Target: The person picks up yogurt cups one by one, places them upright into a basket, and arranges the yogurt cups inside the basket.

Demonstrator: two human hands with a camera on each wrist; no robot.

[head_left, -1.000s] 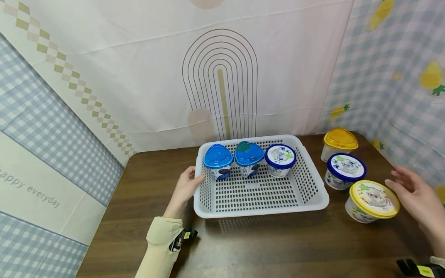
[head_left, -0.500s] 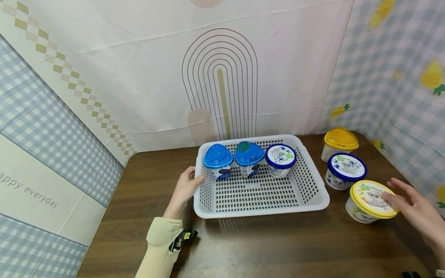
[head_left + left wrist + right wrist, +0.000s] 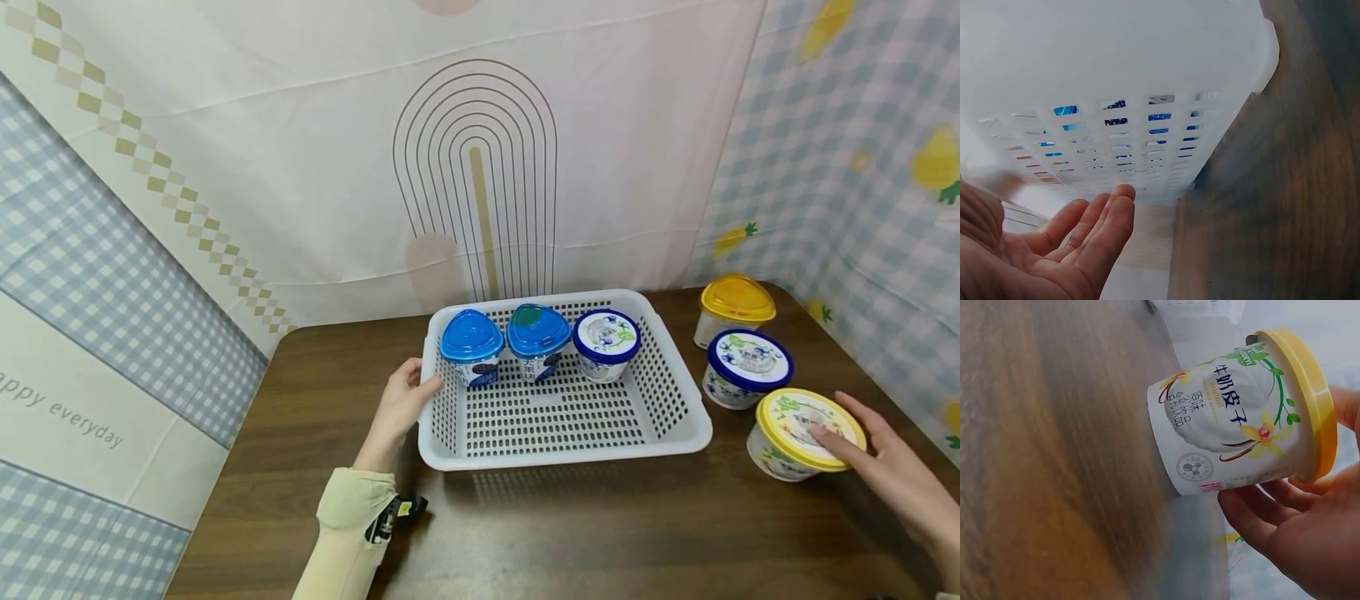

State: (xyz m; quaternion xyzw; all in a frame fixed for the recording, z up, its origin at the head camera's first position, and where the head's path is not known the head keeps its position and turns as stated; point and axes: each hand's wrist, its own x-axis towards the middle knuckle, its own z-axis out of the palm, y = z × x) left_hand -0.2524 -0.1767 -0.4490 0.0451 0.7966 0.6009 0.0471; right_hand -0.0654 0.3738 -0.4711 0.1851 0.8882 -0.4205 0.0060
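A white plastic basket [image 3: 562, 458] stands on the table, and my left hand [image 3: 400, 404] holds its left rim. The thumb laps over the rim. In the left wrist view the fingers [image 3: 1107, 240] of that hand lie along the basket's outer wall. At the right, my right hand [image 3: 896, 475] holds a round yogurt tub with a yellow lid [image 3: 786, 457], thumb over the lid. The right wrist view shows the tub's printed side [image 3: 1229, 419], with fingers curved round its far side and partly hidden behind it.
Inside the basket, along its back, are two blue-lidded cups [image 3: 471, 337] [image 3: 537, 333] and a round tub with a dark blue rim [image 3: 606, 342]. Behind the yellow-lidded tub stand another dark-blue-rimmed tub [image 3: 748, 367] and a yellow-topped cup [image 3: 735, 308]. Cloth [image 3: 337, 167] hangs behind the table.
My right hand has moved left from beside the yellow-lidded tub and now takes hold of it, thumb over the lid. The left hand and the basket have stayed put.
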